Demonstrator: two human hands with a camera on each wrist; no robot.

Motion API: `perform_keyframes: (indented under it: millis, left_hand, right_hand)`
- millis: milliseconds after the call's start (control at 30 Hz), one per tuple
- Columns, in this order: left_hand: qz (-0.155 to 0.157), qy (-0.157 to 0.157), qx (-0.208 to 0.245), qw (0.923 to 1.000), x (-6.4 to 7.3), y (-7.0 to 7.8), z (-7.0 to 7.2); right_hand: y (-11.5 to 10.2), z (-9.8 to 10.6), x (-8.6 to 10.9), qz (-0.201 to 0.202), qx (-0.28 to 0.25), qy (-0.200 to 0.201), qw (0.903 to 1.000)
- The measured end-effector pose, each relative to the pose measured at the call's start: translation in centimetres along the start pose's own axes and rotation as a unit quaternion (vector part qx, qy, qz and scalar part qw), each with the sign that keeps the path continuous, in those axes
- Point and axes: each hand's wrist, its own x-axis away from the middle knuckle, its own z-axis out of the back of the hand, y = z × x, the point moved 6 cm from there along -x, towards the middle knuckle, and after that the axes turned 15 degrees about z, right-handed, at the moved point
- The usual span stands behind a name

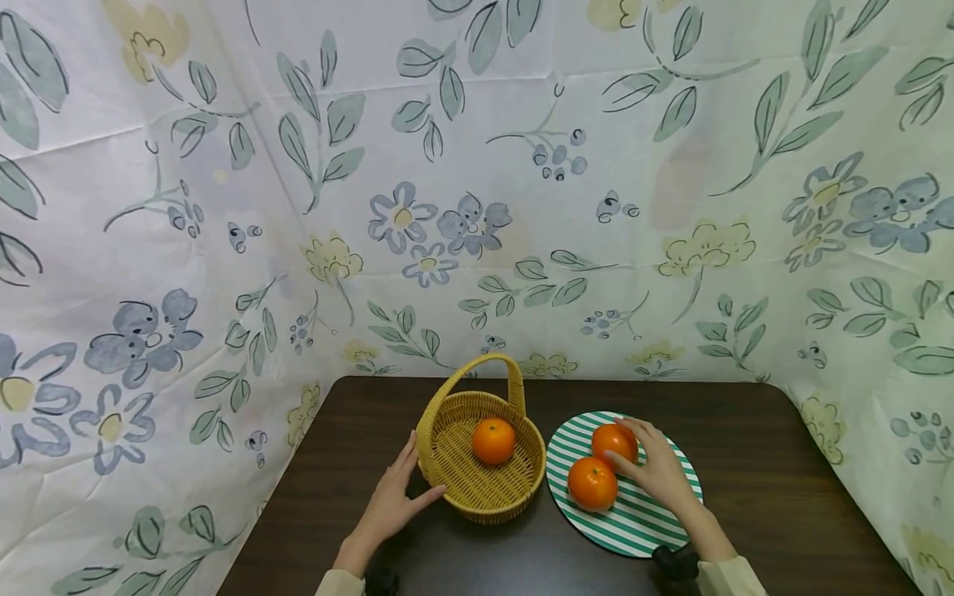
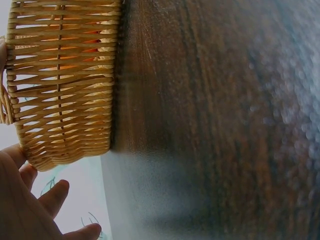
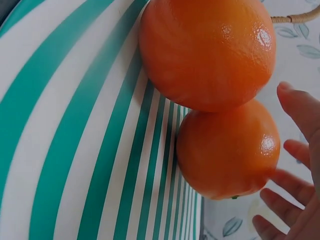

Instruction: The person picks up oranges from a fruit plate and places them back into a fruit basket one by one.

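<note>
Orange skin, glossy and round, fills most of my right wrist view, with the bare right hand (image 1: 659,472) beside it. I see its fingers spread and gently bent, the thumb standing apart from them, nothing gripped. From my head view they arch over the far round orange (image 1: 614,439) on the plate; I cannot tell whether a fingertip touches its skin. The near round orange (image 1: 592,486) sits against it, toward the person and slightly left, close to the thumb.

The bare left hand (image 1: 391,501) has its fingers fanned and the thumb wide of them. I see it touching the left side of the yellow woven wicker basket (image 1: 455,472), below the foot of the arched wicker handle (image 1: 517,393). A separate round orange (image 1: 493,440) lies inside on the basket floor, well apart from the right hand.

My count: 3 oranges, 2 on the plate and 1 in the basket; 1 basket; 1 round green-and-white striped plate (image 1: 596,531), just right of the basket; 2 hands. Basket and plate both stand on 1 dark brown wood-grain table (image 1: 768,472).
</note>
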Motion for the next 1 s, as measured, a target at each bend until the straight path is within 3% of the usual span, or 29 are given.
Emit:
perform_keyframes:
  millis: [1000]
  left_hand:
    - [0.003,-0.002,-0.002,1.0,0.03,0.01,-0.09]
  right_hand:
    - [0.53,-0.37,0.09,-0.031,0.003,-0.041,0.9987]
